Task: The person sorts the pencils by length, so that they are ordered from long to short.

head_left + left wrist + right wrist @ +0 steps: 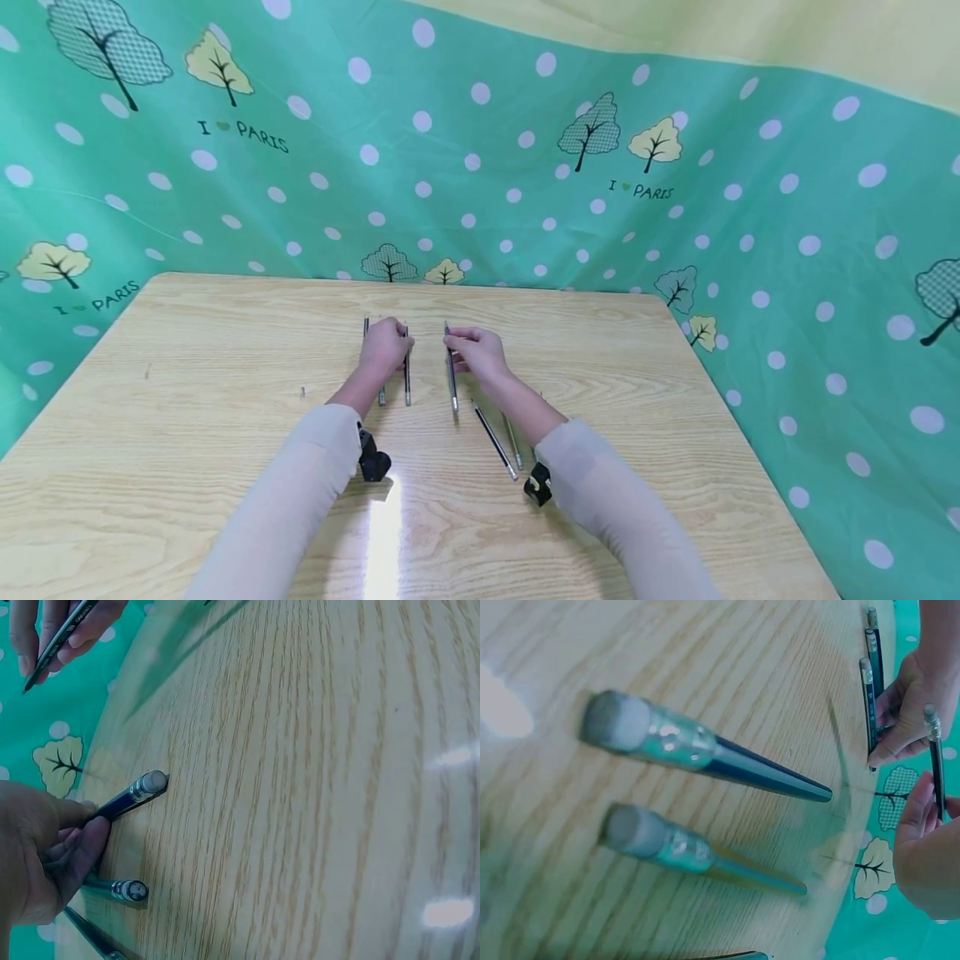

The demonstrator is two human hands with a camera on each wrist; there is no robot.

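My left hand (384, 343) pinches a dark pencil (407, 383) that lies along the table, its eraser end towards me. Two more pencils lie beside it, partly hidden by that hand; one shows its eraser end (129, 889) in the left wrist view. To the right, my right hand (478, 353) holds another dark pencil (452, 379) between thumb and fingers. This pencil (936, 761) is raised off the table, eraser end towards me. Nearer my right forearm lie a black pencil (495, 442) and a yellowish pencil (513, 440), both with metal ferrules and erasers.
Another pencil (739, 956) shows at the bottom edge of the right wrist view. The wooden table (225, 433) ends at a green dotted curtain (450, 150) behind and to the right. A tiny dark speck (302, 391) is left of my left hand.
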